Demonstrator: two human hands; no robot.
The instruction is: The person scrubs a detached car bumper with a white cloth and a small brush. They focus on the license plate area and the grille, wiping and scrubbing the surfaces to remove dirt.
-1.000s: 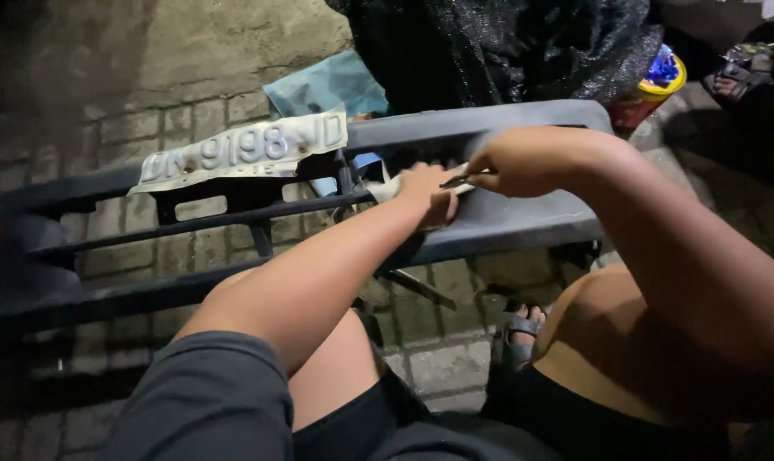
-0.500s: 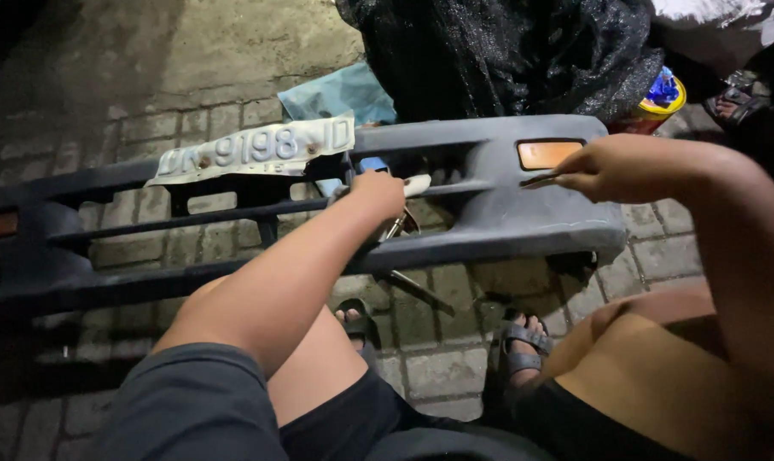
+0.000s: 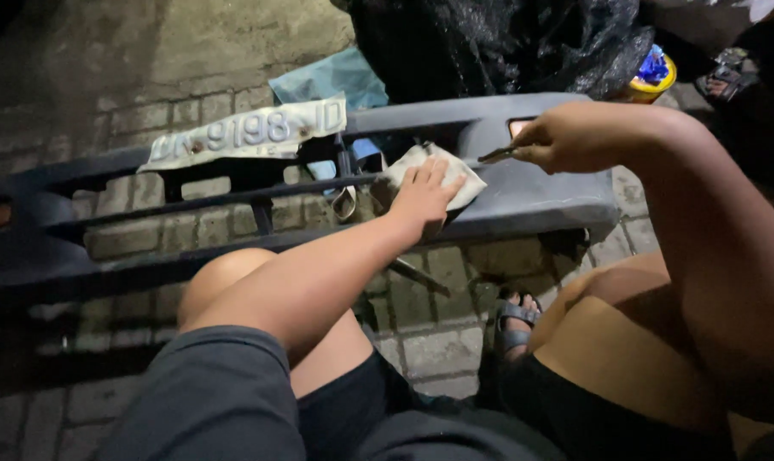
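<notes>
A grey car bumper (image 3: 541, 201) lies across a brick pavement in front of me, with a bent white number plate (image 3: 246, 132) fixed at its upper middle. My left hand (image 3: 423, 198) lies flat, fingers spread, on a pale cloth (image 3: 464, 175) pressed against the bumper face. My right hand (image 3: 566, 141) is closed on a thin dark flat tool (image 3: 500, 154) whose tip points left, just right of the cloth. An orange lamp (image 3: 517, 126) in the bumper is mostly hidden behind that hand.
A black plastic sheet (image 3: 498, 43) is heaped behind the bumper, with a light blue cloth (image 3: 327, 78) beside it and a yellow-rimmed tub (image 3: 656, 77) at the far right. My knees and a sandalled foot (image 3: 513, 320) sit just below the bumper.
My left hand has gone from gripping at the bumper's grille to lying flat on the pale cloth. The right hand with the tool stays near the orange lamp. The view has shifted slightly.
</notes>
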